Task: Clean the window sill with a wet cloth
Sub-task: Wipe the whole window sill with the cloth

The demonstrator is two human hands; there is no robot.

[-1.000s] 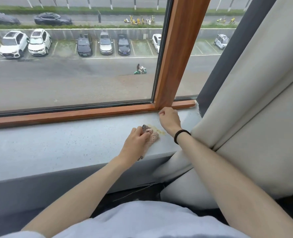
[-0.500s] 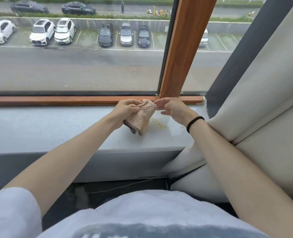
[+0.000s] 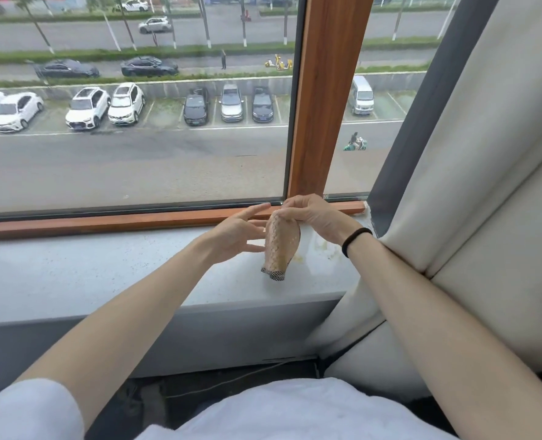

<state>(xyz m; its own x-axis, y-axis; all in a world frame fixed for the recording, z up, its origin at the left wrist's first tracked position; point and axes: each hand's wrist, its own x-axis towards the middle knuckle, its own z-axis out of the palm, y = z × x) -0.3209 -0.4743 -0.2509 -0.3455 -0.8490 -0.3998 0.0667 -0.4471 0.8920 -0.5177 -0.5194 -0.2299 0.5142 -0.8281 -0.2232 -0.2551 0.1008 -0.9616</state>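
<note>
1 right hand (image 3: 314,217) pinches a limp, waffle-textured cloth (image 3: 280,246).

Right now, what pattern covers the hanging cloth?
The cloth shows a beige lattice weave, dark-edged at the bottom; head view.

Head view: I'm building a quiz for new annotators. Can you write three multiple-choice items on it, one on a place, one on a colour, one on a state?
1. Where is the cloth?
A. on the floor
B. hanging from the right hand over the window sill
C. draped on the curtain

2. The band on the right wrist is:
A. black
B. red
C. white

3. The left hand is:
A. a fist round the cloth
B. flat on the window sill
C. open, fingers straight

Answers:
1 B, the right hand pinches its top and it dangles.
2 A, a dark loop shows on the wrist.
3 C, its fingers spread beside the cloth.
</note>
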